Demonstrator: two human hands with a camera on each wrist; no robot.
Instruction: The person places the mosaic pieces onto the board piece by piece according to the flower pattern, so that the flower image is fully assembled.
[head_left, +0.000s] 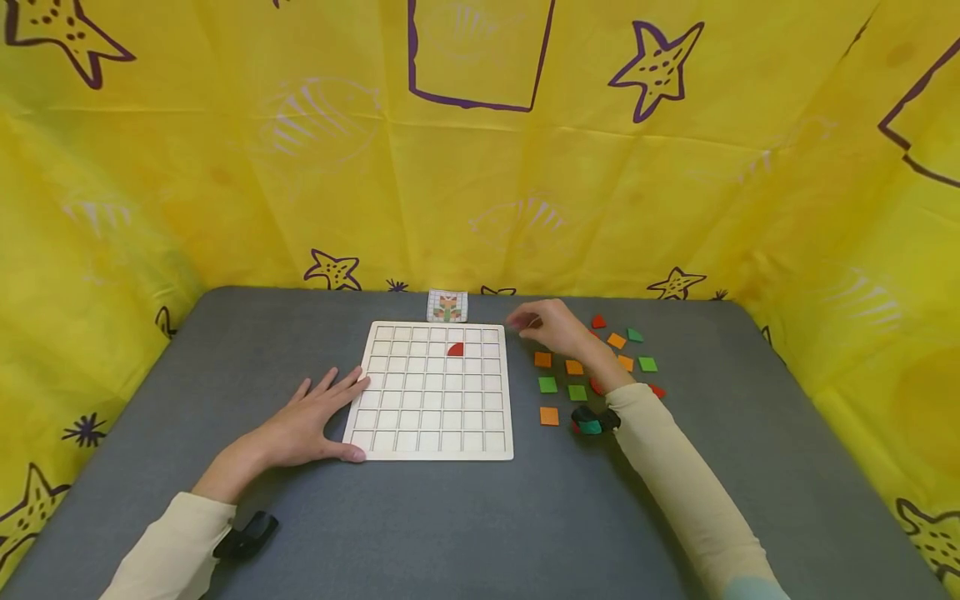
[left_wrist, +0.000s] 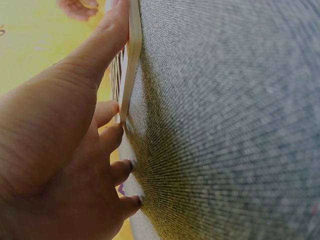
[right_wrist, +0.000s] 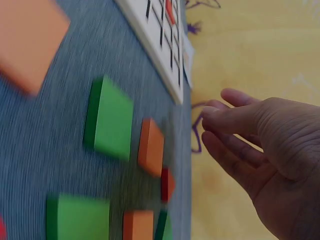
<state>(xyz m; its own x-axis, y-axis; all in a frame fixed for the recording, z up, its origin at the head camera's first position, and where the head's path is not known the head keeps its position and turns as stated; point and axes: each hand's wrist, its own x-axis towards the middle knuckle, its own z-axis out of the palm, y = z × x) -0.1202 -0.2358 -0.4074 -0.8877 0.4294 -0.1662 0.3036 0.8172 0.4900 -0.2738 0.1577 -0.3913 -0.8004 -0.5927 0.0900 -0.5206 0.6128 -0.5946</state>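
Observation:
A white square grid board (head_left: 431, 454) lies on the grey table, with one red quarter-round tile (head_left: 456, 349) in a cell of its upper part. My left hand (head_left: 303, 425) rests at the board's left edge, fingers spread and thumb by the lower left corner. In the left wrist view, the thumb of the left hand (left_wrist: 55, 105) touches the board's rim (left_wrist: 131, 65). Beyond the board's upper right corner, my right hand (head_left: 553, 325) hovers with loosely bent fingers. The right wrist view shows no tile between the fingers of the right hand (right_wrist: 260, 135).
Orange tiles (head_left: 549, 416), green tiles (head_left: 577, 392) and red tiles (head_left: 598, 322) lie loose right of the board, some hidden under the right forearm. A small pattern card (head_left: 447, 306) lies behind the board. Yellow printed cloth (head_left: 480, 192) surrounds the table.

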